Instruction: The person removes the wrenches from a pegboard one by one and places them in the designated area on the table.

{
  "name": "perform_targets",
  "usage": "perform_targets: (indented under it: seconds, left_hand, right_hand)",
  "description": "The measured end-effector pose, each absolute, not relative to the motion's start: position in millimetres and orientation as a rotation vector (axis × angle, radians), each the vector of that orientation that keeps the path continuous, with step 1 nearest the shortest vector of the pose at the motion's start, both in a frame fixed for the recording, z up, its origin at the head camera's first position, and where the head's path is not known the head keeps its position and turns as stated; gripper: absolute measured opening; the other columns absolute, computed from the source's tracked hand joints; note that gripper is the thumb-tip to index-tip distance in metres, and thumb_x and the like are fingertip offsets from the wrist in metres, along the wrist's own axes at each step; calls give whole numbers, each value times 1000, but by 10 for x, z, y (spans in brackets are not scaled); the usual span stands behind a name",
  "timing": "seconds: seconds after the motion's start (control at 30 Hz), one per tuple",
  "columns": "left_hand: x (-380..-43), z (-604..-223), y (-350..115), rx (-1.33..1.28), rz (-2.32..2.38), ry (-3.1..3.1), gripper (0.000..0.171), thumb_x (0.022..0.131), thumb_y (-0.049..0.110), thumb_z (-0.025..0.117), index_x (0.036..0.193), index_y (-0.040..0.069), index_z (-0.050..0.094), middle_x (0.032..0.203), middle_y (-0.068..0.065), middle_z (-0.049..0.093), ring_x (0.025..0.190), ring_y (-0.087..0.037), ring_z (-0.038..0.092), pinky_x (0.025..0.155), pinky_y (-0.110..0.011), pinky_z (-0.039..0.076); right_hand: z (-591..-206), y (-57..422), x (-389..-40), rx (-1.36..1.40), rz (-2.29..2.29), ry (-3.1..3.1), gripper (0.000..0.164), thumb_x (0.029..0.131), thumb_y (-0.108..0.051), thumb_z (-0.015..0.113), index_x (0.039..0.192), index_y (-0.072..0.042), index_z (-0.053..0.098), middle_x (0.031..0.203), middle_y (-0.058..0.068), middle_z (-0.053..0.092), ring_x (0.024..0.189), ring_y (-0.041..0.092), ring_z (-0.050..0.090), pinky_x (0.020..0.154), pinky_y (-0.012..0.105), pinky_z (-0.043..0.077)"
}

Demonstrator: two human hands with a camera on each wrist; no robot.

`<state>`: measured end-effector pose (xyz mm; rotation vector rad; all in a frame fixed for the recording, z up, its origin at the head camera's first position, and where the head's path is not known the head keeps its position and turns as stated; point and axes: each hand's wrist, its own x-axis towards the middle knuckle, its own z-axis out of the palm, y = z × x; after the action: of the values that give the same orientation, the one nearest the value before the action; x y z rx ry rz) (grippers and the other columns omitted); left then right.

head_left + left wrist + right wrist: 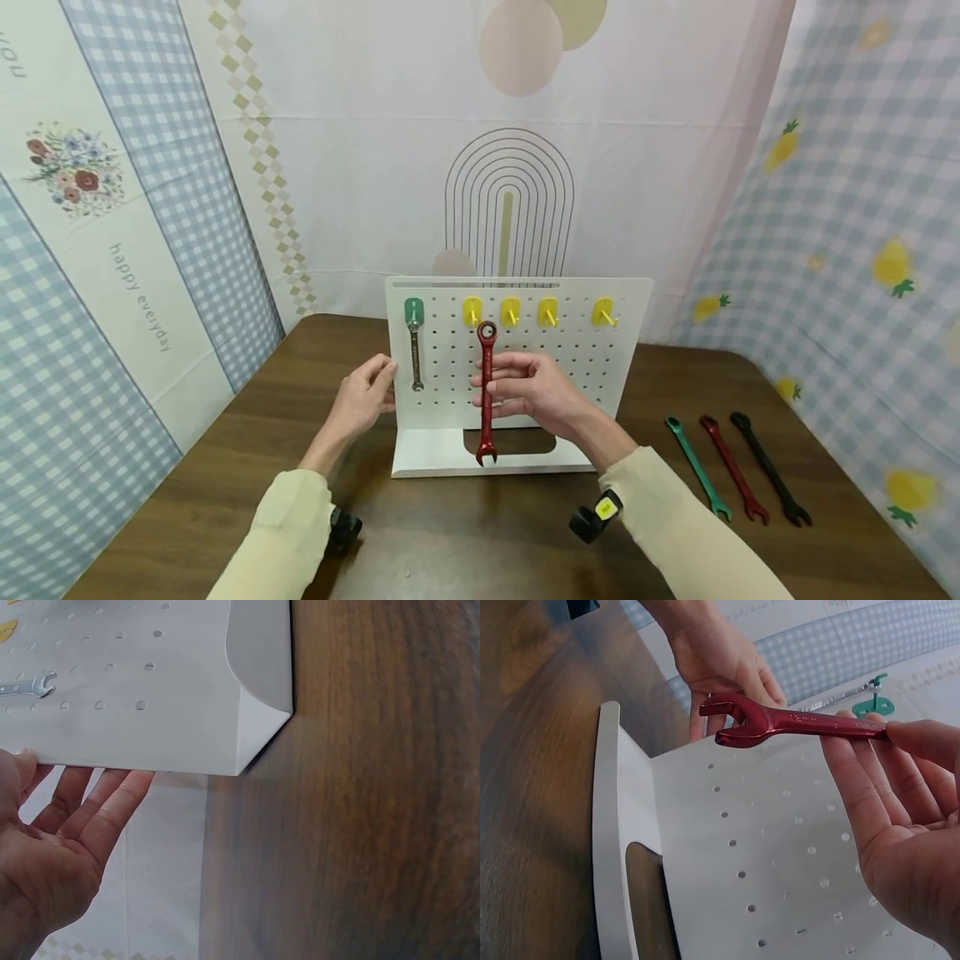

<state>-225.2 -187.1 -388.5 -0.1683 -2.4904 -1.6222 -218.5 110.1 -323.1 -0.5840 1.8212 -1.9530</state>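
Note:
A white pegboard (442, 367) stands upright on its base, with a silver wrench (416, 358) hanging from a green hook (414, 310) at its left. My left hand (363, 396) holds the board's left edge, thumb at the front and fingers (112, 810) behind. In front of the board, my right hand (536, 387) pinches a red combination wrench (487, 392) between thumb and fingers. The wrench is vertical, its ring end up near the yellow hooks (472, 311) and its open-ended jaw down. In the right wrist view that jaw end points toward the left hand.
Right of the board, a green wrench (697, 467), another red wrench (733, 468) and a black wrench (770, 468) lie side by side on the brown wooden table (450, 542). More yellow hooks (548, 312) line the board's top. Patterned cloth (360, 167) hangs behind and at both sides.

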Motion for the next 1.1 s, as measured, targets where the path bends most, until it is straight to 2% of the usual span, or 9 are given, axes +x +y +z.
perform_targets:
  seconds: [0.17,0.43,0.67,0.83,1.1]
  left_hand:
    - [-2246,-3891,-1875,-179,-1616,-2487,31,115,32,46,115,6,63,112,-23,69,90,-30,77,82,-45,68]
    - [-2253,-3881,-1882,-184,-1599,-2486,32,115,32,46,114,5,63,112,-24,70,90,-31,77,81,-43,68]
    - [-2251,-3876,-1874,-171,-1591,-2499,31,115,31,46,115,5,63,112,-24,69,91,-32,77,80,-42,68]
    - [-2246,-3876,-1865,-170,-1590,-2506,31,115,32,46,114,6,63,112,-23,69,91,-31,76,81,-43,68]
    - [-2270,-3891,-1870,-188,-1604,-2489,32,115,32,46,113,4,63,110,-24,71,90,-31,76,82,-43,68]
  right_hand:
    - [-3281,1212,-2176,-564,-1942,1822,42,100,2,66,138,15,54,130,26,71,99,28,79,92,51,65]
    - [-3385,1438,-2174,-526,-1918,1821,37,99,3,65,135,12,58,117,12,77,97,28,79,85,46,67]
    - [-3440,1565,-2155,-445,-1872,1815,53,100,1,66,147,15,45,114,8,79,98,28,79,81,40,68]
    - [-3485,1627,-2157,-426,-1854,1823,54,100,-2,66,148,13,45,114,6,79,97,24,79,82,39,68]
    - [-3549,1726,-2180,-391,-1871,1813,48,102,-2,64,145,11,48,118,10,78,96,23,79,83,40,68]
